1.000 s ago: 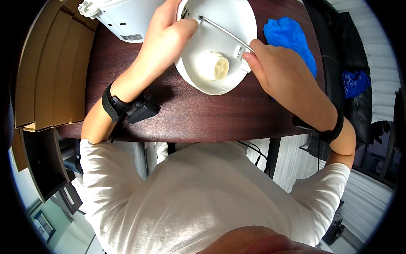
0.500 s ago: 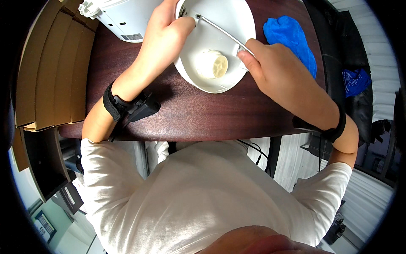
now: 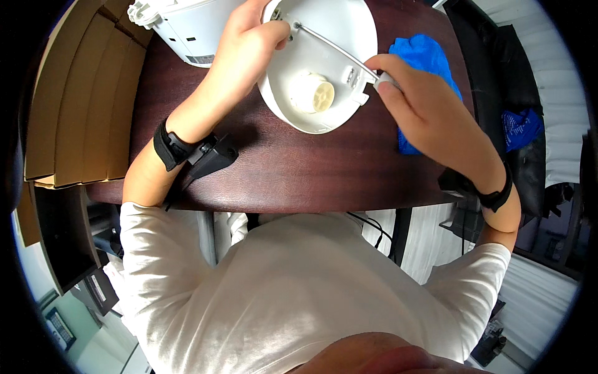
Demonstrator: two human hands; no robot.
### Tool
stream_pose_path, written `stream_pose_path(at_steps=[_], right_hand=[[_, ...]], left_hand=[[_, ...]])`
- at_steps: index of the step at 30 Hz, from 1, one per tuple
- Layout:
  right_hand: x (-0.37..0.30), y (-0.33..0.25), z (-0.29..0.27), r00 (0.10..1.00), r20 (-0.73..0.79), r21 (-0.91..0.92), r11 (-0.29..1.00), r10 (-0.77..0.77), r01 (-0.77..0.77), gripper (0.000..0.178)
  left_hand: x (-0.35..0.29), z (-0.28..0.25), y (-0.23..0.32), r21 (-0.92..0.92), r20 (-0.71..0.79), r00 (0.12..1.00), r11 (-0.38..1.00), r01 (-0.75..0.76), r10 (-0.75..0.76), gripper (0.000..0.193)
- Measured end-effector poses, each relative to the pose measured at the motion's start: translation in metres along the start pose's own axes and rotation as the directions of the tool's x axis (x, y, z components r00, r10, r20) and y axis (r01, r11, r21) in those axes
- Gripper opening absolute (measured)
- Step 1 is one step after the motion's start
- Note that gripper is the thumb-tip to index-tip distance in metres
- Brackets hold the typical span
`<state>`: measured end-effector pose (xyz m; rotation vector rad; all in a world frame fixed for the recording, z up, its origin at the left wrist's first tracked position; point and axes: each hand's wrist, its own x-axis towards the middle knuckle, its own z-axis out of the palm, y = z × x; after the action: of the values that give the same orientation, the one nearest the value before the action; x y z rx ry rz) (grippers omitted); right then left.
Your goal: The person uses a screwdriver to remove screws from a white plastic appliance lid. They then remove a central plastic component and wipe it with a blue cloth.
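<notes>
A white, bowl-shaped plastic cover [image 3: 349, 28] lies tilted on the table, its hollow inside facing me. Inside it sits a cream round hub [image 3: 322, 96] with spoke-like ribs. My left hand [image 3: 252, 47] is closed on the cover's upper-left rim, the thumb over the edge. In my right hand [image 3: 423, 103] is a screwdriver [image 3: 339, 50], its pale handle partly hidden by the fingers. The thin metal shaft slants across the cover. Its tip rests at a small fixing point near my left thumb; whether a screw sits there is too small to tell.
A white appliance housing [image 3: 193, 31] stands at the far left of the dark wooden table [image 3: 305, 168]. Beside the left edge are brown cardboard boxes [image 3: 81, 106]. A blue cloth [image 3: 423, 53] lies right of the cover, partly behind my right hand.
My right hand has shifted slightly right and down, and more of the screwdriver handle and the cover's right edge shows. The tip stays at about the same spot; my left hand keeps its hold.
</notes>
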<state>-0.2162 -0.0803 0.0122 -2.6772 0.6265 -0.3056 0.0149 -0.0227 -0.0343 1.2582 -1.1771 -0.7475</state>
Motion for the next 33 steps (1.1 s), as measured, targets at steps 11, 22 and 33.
stream_pose_path(at_steps=[11, 22, 33], right_hand=[[-0.007, 0.014, 0.009, 0.909, 0.248, 0.702, 0.585, 0.335, -0.407, 0.028], [-0.003, 0.020, 0.014, 0.921, 0.323, 0.696, 0.605, 0.217, -0.387, 0.027], [-0.002, 0.014, 0.008, 0.929, 0.288, 0.656, 0.659, 0.233, -0.368, 0.031]], left_hand=[[0.001, 0.005, 0.004, -0.051, -0.017, 0.999, 0.998, 0.027, -0.028, 0.060], [0.000, 0.005, 0.005, -0.093, -0.017, 0.998, 0.994, 0.061, -0.063, 0.064], [-0.001, 0.003, 0.003, -0.068, -0.004, 0.999, 0.997, 0.045, -0.046, 0.063]])
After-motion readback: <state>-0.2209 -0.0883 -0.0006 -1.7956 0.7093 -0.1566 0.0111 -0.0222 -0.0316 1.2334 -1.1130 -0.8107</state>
